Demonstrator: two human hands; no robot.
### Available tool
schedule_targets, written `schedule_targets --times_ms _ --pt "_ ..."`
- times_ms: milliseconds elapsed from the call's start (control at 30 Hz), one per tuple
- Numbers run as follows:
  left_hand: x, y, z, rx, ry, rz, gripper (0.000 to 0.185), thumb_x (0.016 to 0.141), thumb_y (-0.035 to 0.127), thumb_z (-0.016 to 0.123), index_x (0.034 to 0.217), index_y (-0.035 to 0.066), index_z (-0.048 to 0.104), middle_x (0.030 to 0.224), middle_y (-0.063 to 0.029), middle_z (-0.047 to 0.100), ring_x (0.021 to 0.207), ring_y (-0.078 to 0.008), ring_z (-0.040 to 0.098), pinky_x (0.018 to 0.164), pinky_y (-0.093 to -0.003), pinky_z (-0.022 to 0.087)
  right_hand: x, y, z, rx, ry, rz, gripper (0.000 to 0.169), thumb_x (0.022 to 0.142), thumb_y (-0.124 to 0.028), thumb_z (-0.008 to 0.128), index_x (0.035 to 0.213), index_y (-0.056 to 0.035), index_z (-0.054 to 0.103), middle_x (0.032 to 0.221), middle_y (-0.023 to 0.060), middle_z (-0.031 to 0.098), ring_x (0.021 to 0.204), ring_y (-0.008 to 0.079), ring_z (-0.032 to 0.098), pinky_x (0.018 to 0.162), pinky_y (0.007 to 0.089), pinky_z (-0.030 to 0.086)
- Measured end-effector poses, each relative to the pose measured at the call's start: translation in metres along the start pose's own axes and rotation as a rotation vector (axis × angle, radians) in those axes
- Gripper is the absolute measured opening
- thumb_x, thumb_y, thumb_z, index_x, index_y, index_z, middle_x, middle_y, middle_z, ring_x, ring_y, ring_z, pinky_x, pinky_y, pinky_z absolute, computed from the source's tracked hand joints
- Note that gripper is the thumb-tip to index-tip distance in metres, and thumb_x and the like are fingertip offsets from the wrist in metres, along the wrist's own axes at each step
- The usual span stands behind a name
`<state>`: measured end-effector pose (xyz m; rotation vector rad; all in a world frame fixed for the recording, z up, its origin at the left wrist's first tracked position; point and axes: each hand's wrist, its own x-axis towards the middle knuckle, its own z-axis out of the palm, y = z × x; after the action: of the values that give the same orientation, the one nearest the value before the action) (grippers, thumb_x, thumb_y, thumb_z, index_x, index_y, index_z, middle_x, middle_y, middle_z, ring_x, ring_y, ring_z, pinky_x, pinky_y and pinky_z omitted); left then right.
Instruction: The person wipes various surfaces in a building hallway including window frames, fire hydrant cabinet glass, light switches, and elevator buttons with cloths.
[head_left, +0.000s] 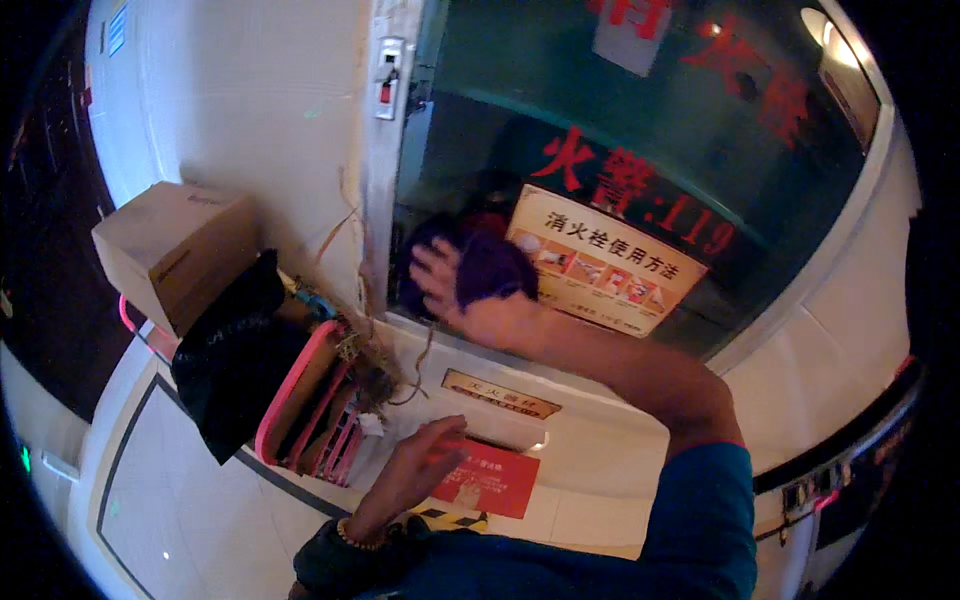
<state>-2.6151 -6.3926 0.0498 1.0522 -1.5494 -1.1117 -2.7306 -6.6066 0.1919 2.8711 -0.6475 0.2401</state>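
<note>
My right hand reaches up and across from the right, pressing a bunched purple cloth against the lower left of a dark glass cabinet door. Its fingers are spread and blurred. Beside the cloth, a printed instruction sign with small pictures is fixed to the glass. Lower down, my left hand, with a beaded bracelet at the wrist, hangs in front of a red notice and holds nothing. Large red characters mark the glass. A metal latch is on the door's left frame.
On the left, a cardboard box and a black plastic bag rest by a pink-rimmed basket. Dry plant stems stick out near the basket. A small label plate sits below the door. Black-and-yellow striped tape lies low down.
</note>
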Motion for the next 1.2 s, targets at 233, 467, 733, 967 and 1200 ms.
schedule_targets --times_ms 233,467,733,967,1200 --pt "0.002 0.018 0.014 -0.048 -0.125 -0.143 0.047 0.097 0.023 0.063 0.137 0.001 0.051 0.128 -0.0114 0.061 0.118 -0.019 0.058 0.099 -0.0339 0.047 -0.111 0.005 0.059 -0.206 -0.106 -0.119 0.045 0.092 -0.028 0.051 0.132 -0.0073 0.054 0.147 0.0134 0.044 0.144 0.0318 0.029 0.121 0.0471 0.019" --pt "0.014 0.003 0.037 -0.069 -0.251 -0.088 0.049 0.095 0.024 0.065 0.137 0.003 0.051 0.126 -0.012 0.063 0.108 -0.0196 0.063 0.093 -0.0316 0.05 -0.208 0.033 -0.005 0.103 0.148 -0.004 0.04 0.091 -0.022 0.049 0.13 -0.0135 0.052 0.153 0.0141 0.037 0.145 0.0317 0.029 0.119 0.0502 0.022" --pt "0.025 0.024 0.025 -0.024 -0.338 -0.096 0.044 0.096 0.023 0.063 0.133 0.001 0.054 0.13 -0.0107 0.06 0.118 -0.0177 0.056 0.102 -0.032 0.043 -0.23 0.074 -0.159 -0.493 0.784 0.216 0.032 0.082 -0.007 0.065 0.113 -0.0108 0.065 0.135 0.0191 0.056 0.13 0.0392 0.049 0.111 0.051 0.036" --pt "0.03 -0.001 0.028 -0.314 -0.34 -0.17 0.053 0.096 0.022 0.065 0.142 0.003 0.045 0.133 -0.0135 0.057 0.122 -0.0251 0.055 0.1 -0.0392 0.046 -0.227 0.111 -0.288 -0.736 1.599 0.797 0.042 0.082 -0.005 0.062 0.125 0.0006 0.059 0.133 0.0268 0.054 0.125 0.0429 0.051 0.11 0.0445 0.038" --pt "0.039 -0.023 0.035 -0.342 -0.46 -0.154 0.05 0.1 0.024 0.059 0.146 0.008 0.044 0.142 -0.012 0.05 0.126 -0.027 0.053 0.101 -0.0414 0.048 -0.088 0.073 -0.165 -0.691 0.602 -0.149 0.031 0.09 -0.031 0.059 0.114 -0.0127 0.065 0.145 0.0157 0.046 0.141 0.0349 0.035 0.12 0.0514 0.021"
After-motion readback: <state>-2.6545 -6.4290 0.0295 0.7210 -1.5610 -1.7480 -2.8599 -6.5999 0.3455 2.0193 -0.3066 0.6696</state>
